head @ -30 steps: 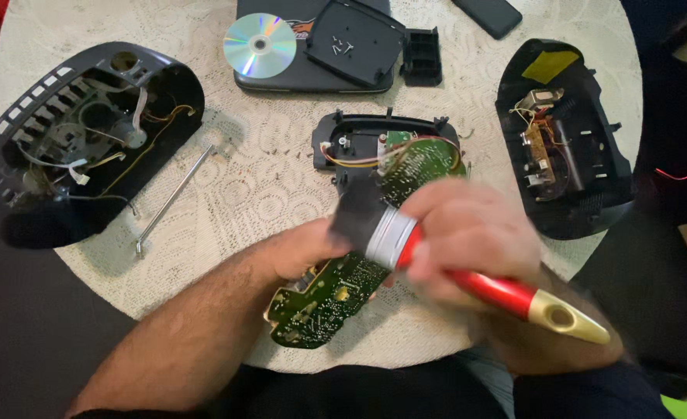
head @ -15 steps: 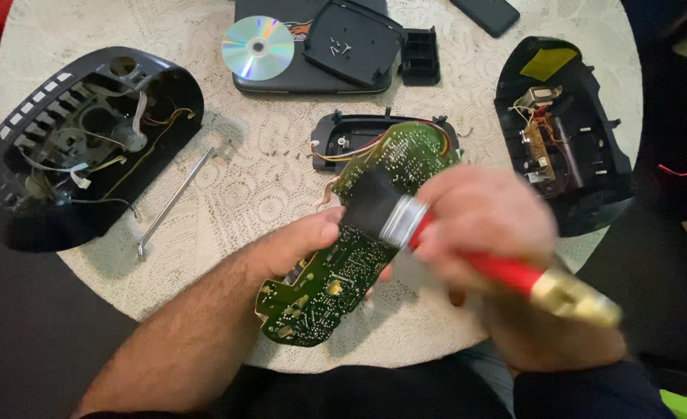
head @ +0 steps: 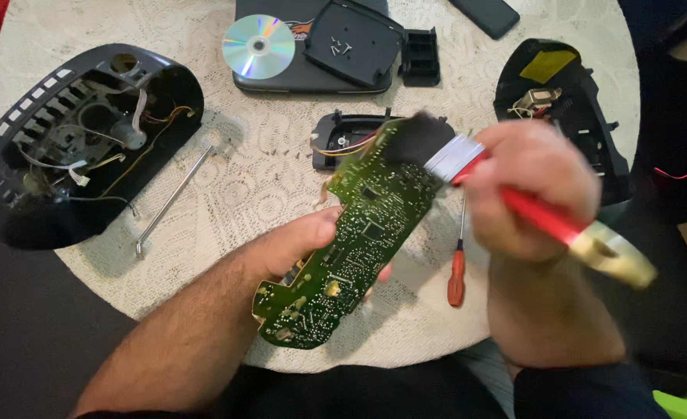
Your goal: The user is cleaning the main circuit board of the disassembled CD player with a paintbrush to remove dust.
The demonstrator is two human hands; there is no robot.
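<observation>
Two hands are busy: the left hand holds up a green circuit board, and the right hand grips a red paintbrush. Its dark bristles touch the board's top end. I think the lower part is not brushed yet.

glossy red brush handle (metal ferrule)

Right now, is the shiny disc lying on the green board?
No, the disc lies on a dark case far up the table, away from the board in the left hand.
</observation>
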